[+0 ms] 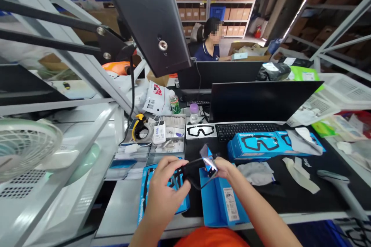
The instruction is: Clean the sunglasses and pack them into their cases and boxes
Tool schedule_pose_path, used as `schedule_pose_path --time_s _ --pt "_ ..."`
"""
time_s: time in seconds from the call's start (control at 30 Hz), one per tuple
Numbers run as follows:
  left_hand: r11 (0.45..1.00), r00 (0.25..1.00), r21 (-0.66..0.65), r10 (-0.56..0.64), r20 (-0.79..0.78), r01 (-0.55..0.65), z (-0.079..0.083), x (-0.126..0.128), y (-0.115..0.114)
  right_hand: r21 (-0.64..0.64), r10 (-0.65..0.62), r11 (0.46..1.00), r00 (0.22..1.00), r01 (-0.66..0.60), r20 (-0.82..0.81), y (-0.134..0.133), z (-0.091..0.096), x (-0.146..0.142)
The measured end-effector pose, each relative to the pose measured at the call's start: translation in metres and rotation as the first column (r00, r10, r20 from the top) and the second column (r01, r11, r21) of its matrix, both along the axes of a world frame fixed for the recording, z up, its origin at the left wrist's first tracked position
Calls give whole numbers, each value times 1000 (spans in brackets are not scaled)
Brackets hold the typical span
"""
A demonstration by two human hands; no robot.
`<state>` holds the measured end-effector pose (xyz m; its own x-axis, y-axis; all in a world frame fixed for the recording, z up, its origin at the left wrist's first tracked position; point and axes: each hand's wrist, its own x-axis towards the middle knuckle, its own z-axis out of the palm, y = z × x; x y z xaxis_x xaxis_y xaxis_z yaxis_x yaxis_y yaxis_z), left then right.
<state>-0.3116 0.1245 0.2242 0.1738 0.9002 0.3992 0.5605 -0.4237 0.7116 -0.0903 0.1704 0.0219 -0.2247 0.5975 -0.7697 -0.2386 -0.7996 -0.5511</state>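
Note:
Both my hands hold a pair of black sunglasses with a mirrored lens above the near edge of the desk. My left hand is curled round the frame's left side. My right hand pinches the right end, where the lens catches light. Beneath the glasses lie two blue glasses boxes, one under my left hand and one lying open in front of me. A grey cloth pouch rests just right of my right hand.
Another blue box, a keyboard and a dark monitor stand behind. A handheld scanner lies at the right. A parts tray and a fan are at the left. A person sits at the far desk.

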Motion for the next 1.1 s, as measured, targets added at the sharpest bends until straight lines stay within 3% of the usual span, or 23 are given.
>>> schedule_pose_path --time_s 0.23,0.4,0.6,0.7,0.8,0.97,1.1 --pt "999 999 -33 -39 18 40 -14 5 31 31 -117 993 989 115 87 -33 31 31" --pt "995 995 -45 -87 41 88 -27 12 45 88 -277 959 954 268 114 -46 36 45" --pt "991 993 -70 -113 24 115 -46 16 53 144 -331 939 934 312 134 -67 50 47" --pt "995 998 -69 -69 0 69 -55 16 58 238 -423 886 904 398 65 -91 72 54" --pt "998 999 -56 -37 -27 35 -63 18 65 322 -492 798 859 509 -140 -112 107 55" --pt "999 1000 -40 9 -27 -10 -72 23 76 378 -191 855 894 354 -405 -108 162 16" --pt "994 999 -103 -33 21 35 -75 24 81 369 -91 882 874 293 -477 -83 172 -23"
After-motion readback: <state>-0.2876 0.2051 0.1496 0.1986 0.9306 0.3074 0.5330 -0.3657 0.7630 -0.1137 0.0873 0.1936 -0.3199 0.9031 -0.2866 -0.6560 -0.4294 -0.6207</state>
